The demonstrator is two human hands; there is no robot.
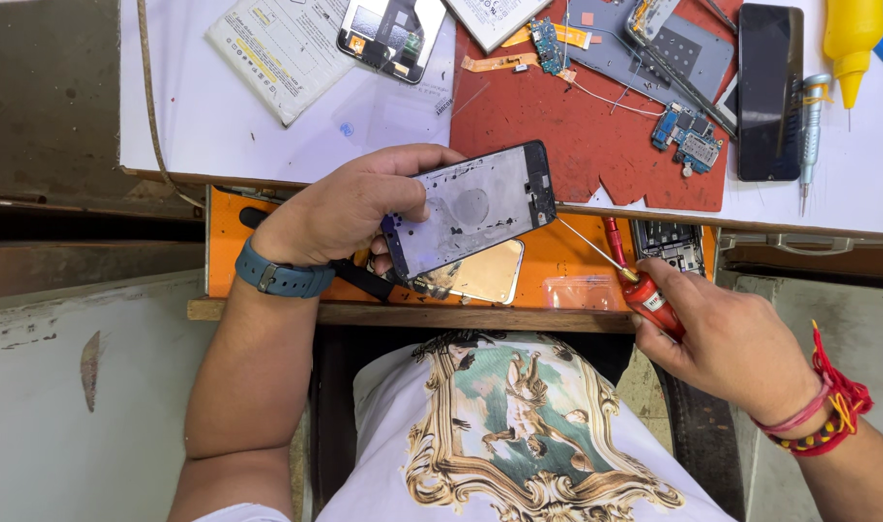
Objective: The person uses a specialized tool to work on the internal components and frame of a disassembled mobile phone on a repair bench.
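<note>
While the person sat at the bench [219,126], the left hand [350,208] held a phone frame [470,208] above an open orange drawer [224,242], just in front of the bench edge. Its fingers [417,159] were clamped over the frame's top edge, the thumb tucked beneath. The frame was tilted, its grey, smudged inner face turned up, with a black rim around it. A blue watch strap [282,278] circled that wrist.

The right hand [736,343] was lower and to the right, its fingers closed around the red handle of a screwdriver [630,275]. The thin metal shaft pointed up and left, its tip near the frame's lower right corner; whether it touched could not be told. Red threads [833,406] were tied round that wrist.

Inside the drawer, just below the frame, lay a shiny gold phone back cover [485,275], and further right a small clear plastic bag [582,290].

On the bench, a red work mat [558,126] carried small blue circuit boards [688,135] and a grey phone chassis [683,48]. Beside it to the right lay a black phone [770,92], a silver precision screwdriver [814,130] and a yellow squeeze bottle [853,39]. To the left lay a white printed sheet [282,53] and another opened phone [391,34]. A white shirt [519,425] with a gold-framed picture print filled the bottom of the view.
</note>
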